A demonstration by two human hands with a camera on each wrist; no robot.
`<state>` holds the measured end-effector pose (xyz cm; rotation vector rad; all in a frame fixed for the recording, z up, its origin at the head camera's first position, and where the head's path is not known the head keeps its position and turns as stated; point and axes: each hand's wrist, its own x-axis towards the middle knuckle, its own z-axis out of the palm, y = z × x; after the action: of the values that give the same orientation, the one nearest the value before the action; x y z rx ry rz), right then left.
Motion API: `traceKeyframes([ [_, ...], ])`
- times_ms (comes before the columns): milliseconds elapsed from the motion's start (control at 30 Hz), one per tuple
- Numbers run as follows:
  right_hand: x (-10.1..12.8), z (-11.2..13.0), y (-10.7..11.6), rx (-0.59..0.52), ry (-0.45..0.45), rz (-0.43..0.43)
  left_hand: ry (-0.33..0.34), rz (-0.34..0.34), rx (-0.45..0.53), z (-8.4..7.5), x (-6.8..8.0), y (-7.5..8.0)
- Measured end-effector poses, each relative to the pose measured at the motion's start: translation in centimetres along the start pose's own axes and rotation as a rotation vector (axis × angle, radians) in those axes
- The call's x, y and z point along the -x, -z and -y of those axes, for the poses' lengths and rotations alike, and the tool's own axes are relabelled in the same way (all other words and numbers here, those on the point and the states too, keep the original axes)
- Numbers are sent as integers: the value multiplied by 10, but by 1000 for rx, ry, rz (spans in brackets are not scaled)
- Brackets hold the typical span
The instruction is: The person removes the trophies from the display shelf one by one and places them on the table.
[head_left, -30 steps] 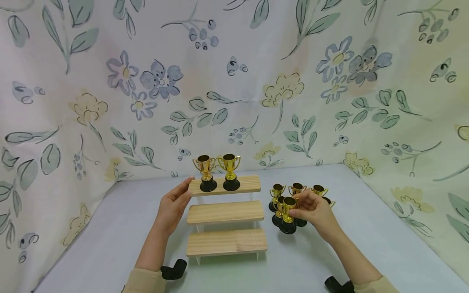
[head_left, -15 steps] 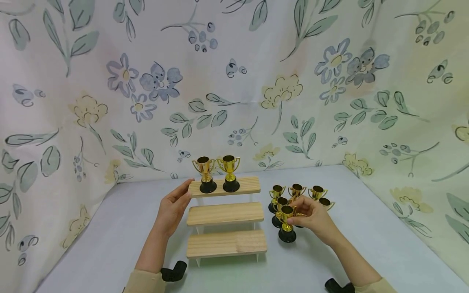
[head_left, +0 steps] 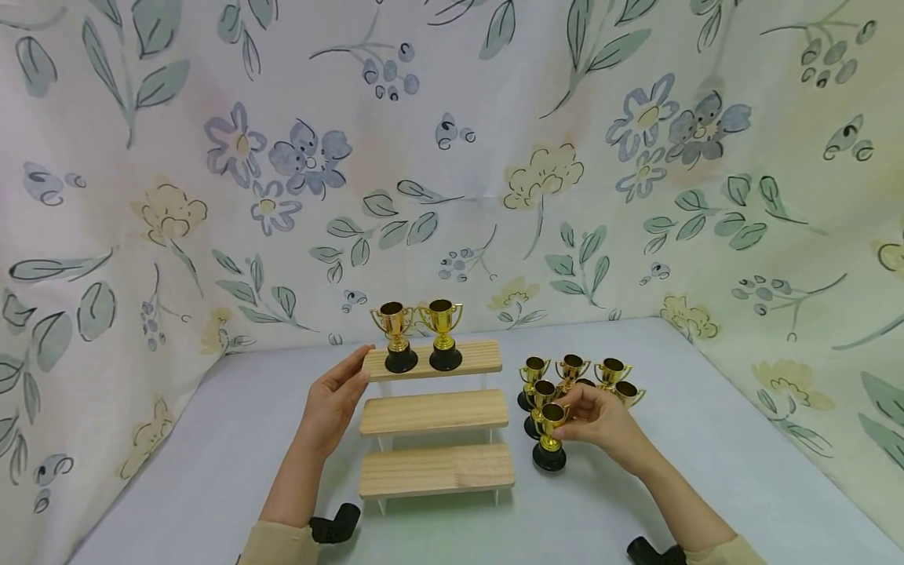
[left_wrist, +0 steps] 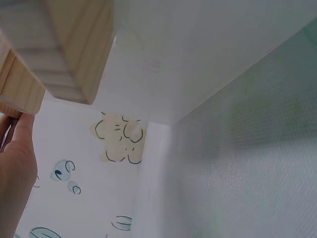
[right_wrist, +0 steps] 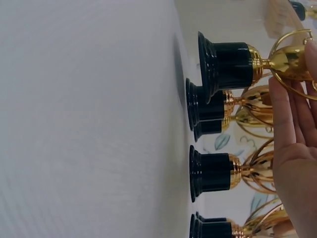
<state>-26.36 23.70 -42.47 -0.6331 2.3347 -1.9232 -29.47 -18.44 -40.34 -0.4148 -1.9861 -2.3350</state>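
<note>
My right hand (head_left: pixel 600 418) pinches a small gold trophy cup (head_left: pixel 550 428) with a black base, upright and close over the table at the front of a trophy group. The right wrist view shows this trophy (right_wrist: pixel 233 67) with fingers and thumb at its cup and handles. Behind it stand several similar trophies (head_left: pixel 534 377), some partly hidden by my hand. My left hand (head_left: pixel 332 404) holds the left end of the top board of a three-tier wooden display stand (head_left: pixel 434 412). On that board stand a rose-gold trophy (head_left: pixel 397 333) and a gold trophy (head_left: pixel 442 333), side by side.
The stand's middle board (head_left: pixel 434 412) and bottom board (head_left: pixel 438 469) carry nothing and rest on pale legs. A white cloth (head_left: pixel 247 439) covers the table. Behind hangs a floral curtain (head_left: pixel 452 196). Black devices (head_left: pixel 335 523) are worn at both wrists.
My right hand has drawn the pinched trophy away from the group, toward the front and slightly left. My left hand stays at the top board.
</note>
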Motion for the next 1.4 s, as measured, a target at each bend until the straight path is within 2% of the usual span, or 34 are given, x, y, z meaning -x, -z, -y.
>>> traceKeyframes([
  [233,-1,-1,0,-25,-34,67,6,4,-4,0,0,0],
  [800,-1,-4,1,33,-96,68,21,-16,-4,0,1,-1],
  [1400,0,-6,1,72,-65,115,17,-11,-3,-1,0,-1],
])
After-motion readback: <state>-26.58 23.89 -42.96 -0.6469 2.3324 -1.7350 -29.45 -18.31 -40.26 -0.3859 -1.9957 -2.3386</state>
